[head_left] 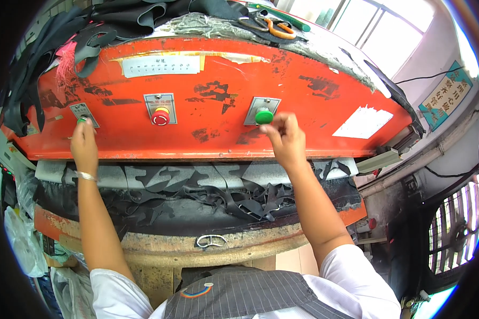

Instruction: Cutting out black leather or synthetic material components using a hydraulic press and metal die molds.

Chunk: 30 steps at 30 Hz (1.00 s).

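Note:
Both my arms reach forward to the orange-red front panel (213, 138) of a large machine. My left hand (84, 142) is closed, its fingertips at a small green button (82, 120) on the panel's left plate and partly covering it. At the right, my right hand (286, 137) has its fingers curled and its thumb pointing at the underside of a round green push button (264, 116). Whether the thumb touches that button I cannot tell. Between the hands sits a red mushroom-shaped stop button (160, 116) with a yellow ring. Neither hand holds anything.
Below the panel, cut black sheet scraps (245, 199) lie tangled on the machine bed. A white metal cutting die (211, 241) rests on the worn front ledge (159, 244). On top are black sheets (112, 24) and orange-handled scissors (280, 29). A fan (455, 228) stands at right.

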Tool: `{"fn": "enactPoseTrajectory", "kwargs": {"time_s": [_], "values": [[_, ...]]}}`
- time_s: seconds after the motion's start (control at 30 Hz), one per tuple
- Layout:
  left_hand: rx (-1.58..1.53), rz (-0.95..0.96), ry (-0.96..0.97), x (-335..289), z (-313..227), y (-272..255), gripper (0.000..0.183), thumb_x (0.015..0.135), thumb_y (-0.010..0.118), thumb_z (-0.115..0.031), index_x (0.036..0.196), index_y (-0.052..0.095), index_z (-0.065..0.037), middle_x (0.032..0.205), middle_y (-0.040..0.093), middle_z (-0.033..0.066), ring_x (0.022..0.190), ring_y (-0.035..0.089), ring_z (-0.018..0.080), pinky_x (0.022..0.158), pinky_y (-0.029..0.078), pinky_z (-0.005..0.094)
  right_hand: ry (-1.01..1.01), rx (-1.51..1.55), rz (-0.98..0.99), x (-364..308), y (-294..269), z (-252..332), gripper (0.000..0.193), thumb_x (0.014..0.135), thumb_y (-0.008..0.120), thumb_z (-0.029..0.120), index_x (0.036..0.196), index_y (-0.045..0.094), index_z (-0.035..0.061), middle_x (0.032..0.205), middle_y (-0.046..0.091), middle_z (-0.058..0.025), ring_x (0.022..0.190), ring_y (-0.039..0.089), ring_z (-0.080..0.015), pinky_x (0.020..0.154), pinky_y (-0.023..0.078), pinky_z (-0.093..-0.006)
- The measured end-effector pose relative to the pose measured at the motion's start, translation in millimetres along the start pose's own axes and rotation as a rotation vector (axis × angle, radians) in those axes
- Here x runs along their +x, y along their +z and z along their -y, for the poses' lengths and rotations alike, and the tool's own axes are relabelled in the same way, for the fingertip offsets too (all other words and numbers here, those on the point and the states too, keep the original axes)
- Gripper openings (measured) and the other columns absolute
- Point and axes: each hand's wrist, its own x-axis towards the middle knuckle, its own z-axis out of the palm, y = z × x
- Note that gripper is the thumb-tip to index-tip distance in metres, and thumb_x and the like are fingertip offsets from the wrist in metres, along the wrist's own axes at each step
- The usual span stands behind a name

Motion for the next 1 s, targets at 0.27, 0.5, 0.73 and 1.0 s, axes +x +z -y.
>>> {"fn": "enactPoseTrajectory", "kwargs": {"time_s": [0.27,0.5,0.73,1.0], "values": [[0.003,0.684,-0.084,-248,-83,-5,0.025,0.085,0.066,-0.019,0.066,0.061,-0.003,0.066,0.055,0.015,0.062,0.055,0.033,0.058,0.043,0.0417,0.022,-0.2,0.974,-163,-68,8,0.047,0.08,0.07,0.046,0.103,0.064,0.0058,0.096,0.065,-0.016,0.09,0.062,-0.0349,0.079,0.05,-0.0422],[0.274,0.581,0.007,-306,-116,-4,0.021,0.08,0.067,-0.019,0.067,0.062,-0.002,0.072,0.06,0.0126,0.074,0.056,0.0342,0.066,0.044,0.0451,-0.106,-0.349,0.857,-245,-84,7,0.046,0.062,0.081,0.024,0.101,0.063,0.0054,0.095,0.059,-0.01,0.096,0.056,-0.0285,0.083,0.049,-0.0384],[0.337,0.584,-0.022,-301,-108,7,0.025,0.078,0.064,-0.024,0.065,0.064,-0.003,0.071,0.059,0.0123,0.073,0.056,0.0336,0.066,0.045,0.044,-0.172,-0.324,0.954,-225,-89,-3,0.043,0.065,0.08,0.027,0.098,0.063,0.0049,0.093,0.061,-0.0108,0.094,0.058,-0.0286,0.081,0.05,-0.0379],[0.197,0.98,-0.222,-208,-149,61,0.023,0.081,0.065,-0.024,0.075,0.069,-0.002,0.078,0.064,0.0153,0.073,0.06,0.0338,0.067,0.047,0.0413,-0.494,-0.182,0.903,-56,-39,-66,0.027,0.08,0.058,0.018,0.104,0.064,0.0058,0.102,0.064,-0.014,0.095,0.062,-0.0322,0.082,0.051,-0.0422]]}}
